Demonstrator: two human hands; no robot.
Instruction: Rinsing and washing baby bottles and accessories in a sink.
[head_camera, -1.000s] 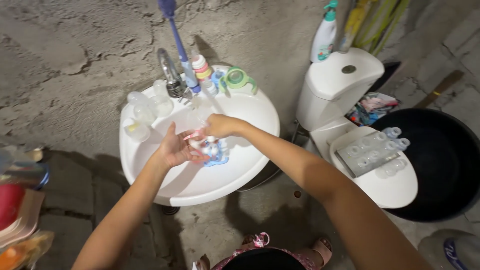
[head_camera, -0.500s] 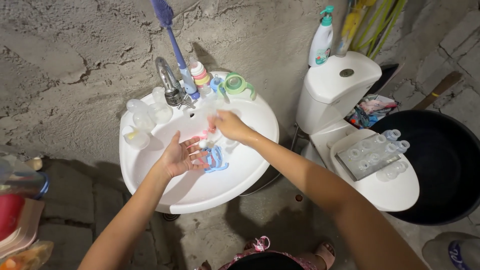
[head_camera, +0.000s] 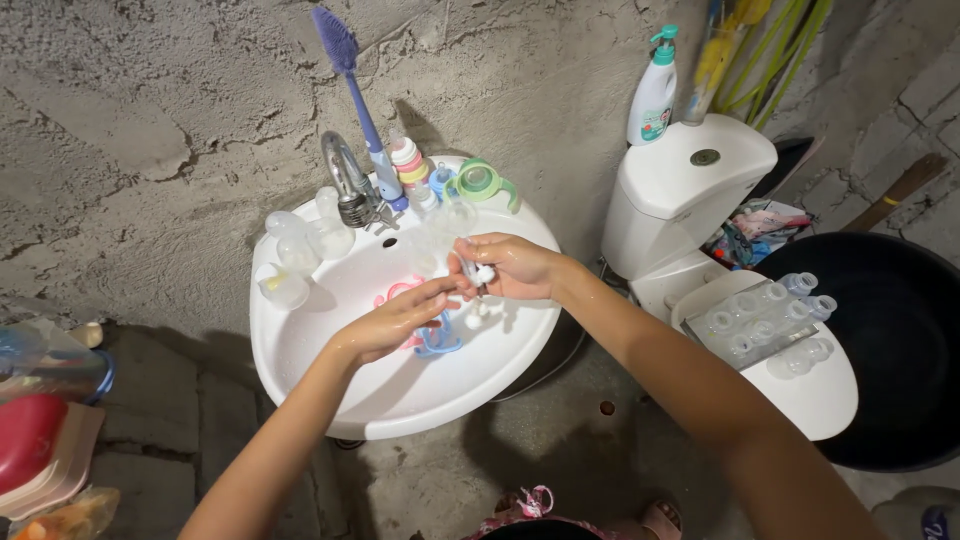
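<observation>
Both hands meet over the middle of the white basin (head_camera: 300, 380); the right hand (head_camera: 510, 265) pinches a small clear-and-white bottle part (head_camera: 478, 275), and the left hand (head_camera: 395, 322) reaches it with loosely extended fingers, gripping nothing visible; blue and pink handle pieces (head_camera: 435, 338) lie just beneath — the tap (head_camera: 345, 180) stands behind, open bowl toward the near rim.

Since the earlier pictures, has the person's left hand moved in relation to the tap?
Yes. The left hand has turned palm-down and reached across the sink, away from the tap, to meet the right hand.
</observation>
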